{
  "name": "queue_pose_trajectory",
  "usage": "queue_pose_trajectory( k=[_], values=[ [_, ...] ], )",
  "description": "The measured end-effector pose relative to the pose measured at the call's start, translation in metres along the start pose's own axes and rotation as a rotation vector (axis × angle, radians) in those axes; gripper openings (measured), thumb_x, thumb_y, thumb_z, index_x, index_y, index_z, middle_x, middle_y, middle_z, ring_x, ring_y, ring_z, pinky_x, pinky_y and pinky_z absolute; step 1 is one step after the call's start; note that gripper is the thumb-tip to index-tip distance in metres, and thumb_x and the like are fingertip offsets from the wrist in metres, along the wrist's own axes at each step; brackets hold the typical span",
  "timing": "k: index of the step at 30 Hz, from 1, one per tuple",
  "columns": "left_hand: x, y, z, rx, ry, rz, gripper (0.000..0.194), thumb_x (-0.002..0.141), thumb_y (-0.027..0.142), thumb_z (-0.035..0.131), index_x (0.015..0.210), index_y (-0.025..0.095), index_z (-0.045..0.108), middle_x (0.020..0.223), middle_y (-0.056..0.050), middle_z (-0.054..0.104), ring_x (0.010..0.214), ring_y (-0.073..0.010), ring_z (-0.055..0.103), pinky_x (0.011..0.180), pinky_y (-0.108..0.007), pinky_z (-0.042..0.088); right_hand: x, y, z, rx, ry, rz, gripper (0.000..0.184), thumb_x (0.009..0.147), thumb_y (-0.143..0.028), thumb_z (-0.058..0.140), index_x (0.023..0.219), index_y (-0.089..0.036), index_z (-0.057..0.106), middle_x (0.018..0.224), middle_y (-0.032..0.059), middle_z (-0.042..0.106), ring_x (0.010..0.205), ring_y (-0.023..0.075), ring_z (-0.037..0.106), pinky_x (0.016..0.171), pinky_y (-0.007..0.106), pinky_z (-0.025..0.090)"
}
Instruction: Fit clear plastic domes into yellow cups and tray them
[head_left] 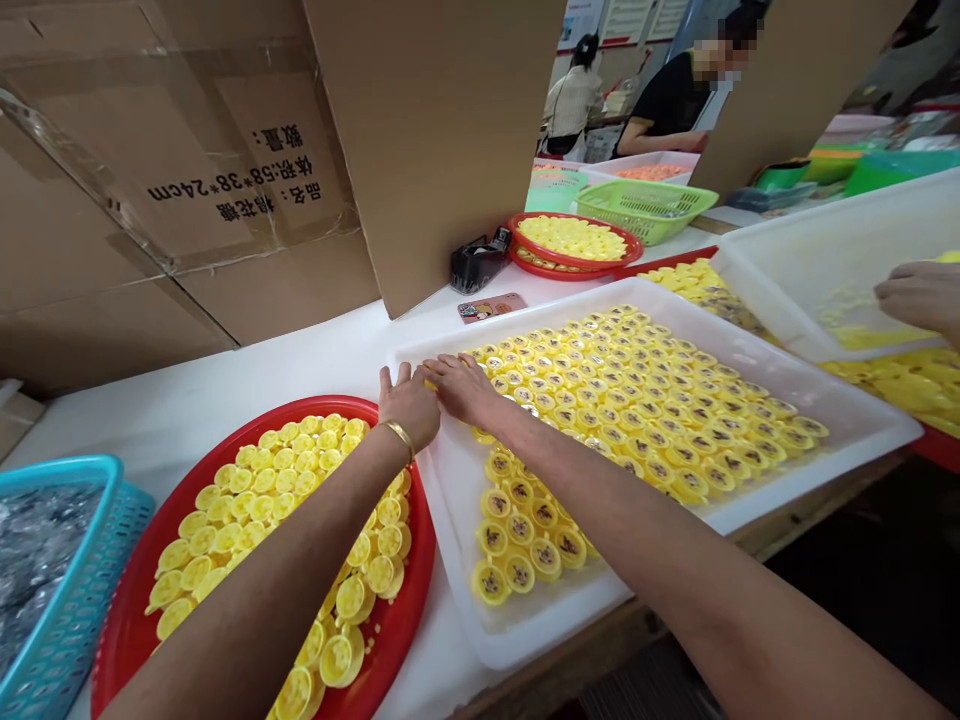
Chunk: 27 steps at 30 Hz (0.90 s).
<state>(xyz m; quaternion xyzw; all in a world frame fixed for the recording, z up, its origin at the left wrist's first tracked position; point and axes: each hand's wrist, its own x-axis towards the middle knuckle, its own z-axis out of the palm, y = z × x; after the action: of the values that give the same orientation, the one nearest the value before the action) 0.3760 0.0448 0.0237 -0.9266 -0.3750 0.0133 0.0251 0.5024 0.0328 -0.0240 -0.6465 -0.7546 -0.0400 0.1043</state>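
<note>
Both our left hand (411, 412) and right hand (461, 390) bend fingers by a small yellow thing (430, 380) over the white tray's (551, 637) far left corner, how open we can't tell, so let's hold it gently.

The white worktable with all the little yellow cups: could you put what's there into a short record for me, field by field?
Left hand: hand with a gold-coloured bracelet, fingertips close to the right hand's
Right hand: bare-wristed hand, at the white rectangular plastic tray's left corner
Between fingertips: too small to tell
In white tray: rows of round yellow cups with printed tops
Left of it: round red plastic tray of open yellow cups
Far left: blue plastic basket
Behind: black tape dispenser, brown cardboard
</note>
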Motion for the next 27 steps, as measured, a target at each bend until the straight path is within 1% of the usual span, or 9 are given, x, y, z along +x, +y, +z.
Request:
queue_pose_trajectory(
  k=[2, 5, 7, 11, 16, 19, 22, 25, 27],
  values=[
    [0.009, -0.001, 0.003, 0.015, -0.043, -0.001, 0.034, 0.081, 0.016, 0.045, 0.105, 0.015, 0.069, 0.120, -0.016, 0.060, 0.126, -0.0361, 0.037, 0.107, -0.063, 0.013, -0.001, 0.002, 0.000, 0.002, 0.007, 0.003, 0.041, 0.091, -0.017, 0.040, 0.130, -0.021, 0.048, 0.137, 0.0072, 0.051, 0.126, 0.0262, 0.038, 0.102, 0.047, 0.025],
    [0.018, -0.003, 0.007, 0.027, -0.061, -0.011, 0.034, 0.080, 0.016, 0.046, 0.106, 0.017, 0.069, 0.122, -0.015, 0.059, 0.128, -0.0371, 0.035, 0.107, -0.066, 0.004, -0.002, 0.002, -0.001, 0.006, 0.018, 0.010, 0.039, 0.091, -0.017, 0.041, 0.128, -0.021, 0.049, 0.135, 0.0085, 0.053, 0.126, 0.0261, 0.039, 0.102, 0.046, 0.026],
    [0.022, -0.003, 0.008, 0.035, -0.069, -0.015, 0.035, 0.080, 0.016, 0.046, 0.105, 0.017, 0.069, 0.122, -0.016, 0.059, 0.128, -0.0376, 0.036, 0.106, -0.068, 0.001, -0.003, 0.001, -0.001, 0.008, 0.023, 0.018, 0.038, 0.091, -0.018, 0.041, 0.128, -0.021, 0.050, 0.134, 0.0091, 0.053, 0.125, 0.0259, 0.039, 0.101, 0.045, 0.027],
    [0.026, -0.003, 0.009, 0.048, -0.084, -0.023, 0.034, 0.079, 0.016, 0.046, 0.103, 0.016, 0.070, 0.119, -0.017, 0.061, 0.125, -0.0382, 0.039, 0.105, -0.069, 0.000, -0.005, 0.000, -0.001, 0.005, 0.017, 0.036, 0.039, 0.093, -0.018, 0.037, 0.130, -0.020, 0.047, 0.133, 0.0109, 0.052, 0.124, 0.0260, 0.039, 0.101, 0.044, 0.027],
    [0.021, -0.001, 0.005, 0.054, -0.073, -0.040, 0.035, 0.082, 0.019, 0.044, 0.106, 0.016, 0.069, 0.113, -0.016, 0.064, 0.122, -0.0364, 0.042, 0.107, -0.067, 0.003, -0.001, -0.001, -0.004, 0.009, -0.013, 0.052, 0.040, 0.091, -0.025, 0.044, 0.130, -0.020, 0.048, 0.135, 0.0113, 0.051, 0.126, 0.0264, 0.039, 0.102, 0.045, 0.028],
    [0.004, 0.000, -0.006, 0.015, -0.013, -0.016, 0.035, 0.084, 0.021, 0.043, 0.105, 0.014, 0.070, 0.113, -0.017, 0.063, 0.122, -0.0364, 0.042, 0.108, -0.065, 0.005, -0.001, 0.000, -0.014, 0.014, -0.027, 0.049, 0.042, 0.091, -0.029, 0.047, 0.131, -0.020, 0.048, 0.138, 0.0104, 0.049, 0.127, 0.0259, 0.040, 0.103, 0.044, 0.030],
    [-0.028, -0.005, -0.019, -0.052, 0.103, 0.019, 0.032, 0.085, 0.024, 0.045, 0.101, 0.017, 0.072, 0.119, -0.017, 0.059, 0.124, -0.0359, 0.040, 0.108, -0.064, 0.009, -0.013, 0.002, -0.026, 0.006, -0.034, 0.013, 0.046, 0.089, -0.029, 0.050, 0.134, -0.020, 0.047, 0.142, 0.0093, 0.046, 0.131, 0.0262, 0.037, 0.105, 0.044, 0.029],
    [-0.068, -0.016, -0.025, -0.130, 0.205, 0.022, 0.032, 0.087, 0.029, 0.044, 0.101, 0.022, 0.072, 0.126, -0.015, 0.056, 0.123, -0.0340, 0.042, 0.107, -0.062, 0.019, -0.036, 0.001, -0.033, -0.036, -0.053, -0.031, 0.052, 0.088, -0.030, 0.051, 0.139, -0.024, 0.041, 0.150, 0.0080, 0.034, 0.139, 0.0284, 0.025, 0.111, 0.052, 0.018],
    [-0.095, -0.024, -0.022, -0.193, 0.251, 0.004, 0.031, 0.087, 0.030, 0.045, 0.101, 0.024, 0.072, 0.125, -0.014, 0.056, 0.120, -0.0340, 0.044, 0.105, -0.061, 0.025, -0.050, 0.000, -0.032, -0.069, -0.082, -0.036, 0.052, 0.091, -0.034, 0.046, 0.142, -0.027, 0.036, 0.155, 0.0064, 0.025, 0.143, 0.0290, 0.016, 0.111, 0.058, 0.009]
  ],
)
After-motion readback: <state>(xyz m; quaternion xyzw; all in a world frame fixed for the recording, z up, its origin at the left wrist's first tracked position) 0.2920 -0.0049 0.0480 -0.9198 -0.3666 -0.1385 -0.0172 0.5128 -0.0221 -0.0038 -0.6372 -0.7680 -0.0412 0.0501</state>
